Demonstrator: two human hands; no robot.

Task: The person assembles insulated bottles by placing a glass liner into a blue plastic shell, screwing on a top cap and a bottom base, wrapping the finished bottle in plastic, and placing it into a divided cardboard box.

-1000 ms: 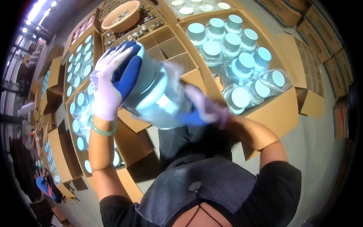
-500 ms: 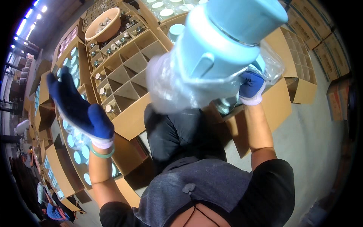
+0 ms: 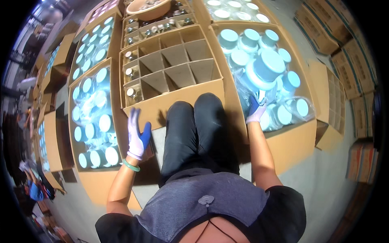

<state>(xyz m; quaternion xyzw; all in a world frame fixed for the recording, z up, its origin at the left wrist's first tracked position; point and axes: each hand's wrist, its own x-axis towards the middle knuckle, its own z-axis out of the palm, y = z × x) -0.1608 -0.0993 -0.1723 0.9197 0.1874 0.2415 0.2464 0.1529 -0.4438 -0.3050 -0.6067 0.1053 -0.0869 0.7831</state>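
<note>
My right hand (image 3: 255,110), in a blue and white glove, grips a big light-blue lidded jug (image 3: 253,79) wrapped in clear plastic. The jug is held upright over the right carton (image 3: 279,139), above several similar light-blue-capped jugs (image 3: 289,81); its bottom is hidden. My left hand (image 3: 138,135), gloved the same way, is empty with fingers spread. It is raised beside the left corner of the divided carton (image 3: 182,92) in front of my knees. A few glass bottles with pale caps (image 3: 130,73) stand in that carton's left column.
On my left, another carton (image 3: 91,175) is full of bagged blue-capped jugs (image 3: 97,131). An orange basin (image 3: 150,11) with small caps rests on the far bottle carton. Stacked cardboard boxes (image 3: 352,60) line the right side. Another person (image 3: 36,190) shows at the lower left.
The jug has gone from in front of me down and right to the right carton, still in my right hand. My left hand has come lower and nearer my knees. The view has shifted.
</note>
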